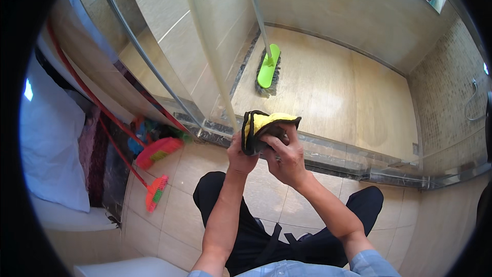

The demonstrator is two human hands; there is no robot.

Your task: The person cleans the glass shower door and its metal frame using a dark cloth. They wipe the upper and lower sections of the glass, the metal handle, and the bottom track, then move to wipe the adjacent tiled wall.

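A yellow and dark grey cleaning cloth (270,120) with black edging is folded and bunched up in front of me. My left hand (242,157) grips its lower left side, with the fingers partly hidden behind the fabric. From the right, my right hand (288,158) is closed on the cloth, its fingers bent into the grey underside. Both hands are held above my spread knees, near the stone sill of the shower area.
A green broom (267,72) stands on the ribbed shower floor (333,87) beyond the stone sill (338,162). To the left are a red broom head (159,152) and an orange-and-green brush (156,193), both with red handles. A white bag-like bundle (54,133) sits far left.
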